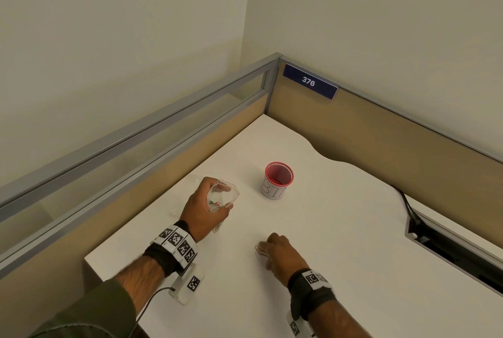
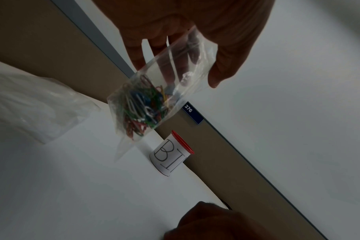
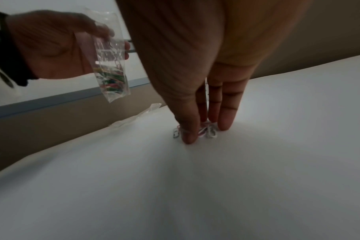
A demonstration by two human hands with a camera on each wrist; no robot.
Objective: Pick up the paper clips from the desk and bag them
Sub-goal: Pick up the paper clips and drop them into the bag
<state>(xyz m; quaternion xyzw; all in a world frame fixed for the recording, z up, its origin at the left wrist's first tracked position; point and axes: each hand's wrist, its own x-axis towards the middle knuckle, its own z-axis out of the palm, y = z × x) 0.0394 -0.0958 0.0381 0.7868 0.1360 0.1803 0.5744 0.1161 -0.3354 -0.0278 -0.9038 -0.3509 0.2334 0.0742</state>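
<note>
My left hand [image 1: 206,209] holds a small clear plastic bag [image 1: 224,196] by its top, above the white desk [image 1: 340,228]. Several coloured paper clips [image 2: 142,110] lie in the bottom of the bag [image 2: 164,78]. The mouth of the bag faces up. My right hand [image 1: 280,253] is down on the desk nearer to me. Its thumb and fingertips [image 3: 225,125] close in on a small cluster of loose paper clips [image 3: 211,134], pinching them against the surface. A red clip [image 1: 258,250] shows at the fingertips in the head view.
A paper cup [image 1: 278,181] with a red rim and hand-written letters stands upright beyond both hands. Spare clear bags [image 2: 35,105] lie by the left partition [image 1: 136,152]. A cable slot [image 1: 449,250] with a black cord cuts into the desk at right.
</note>
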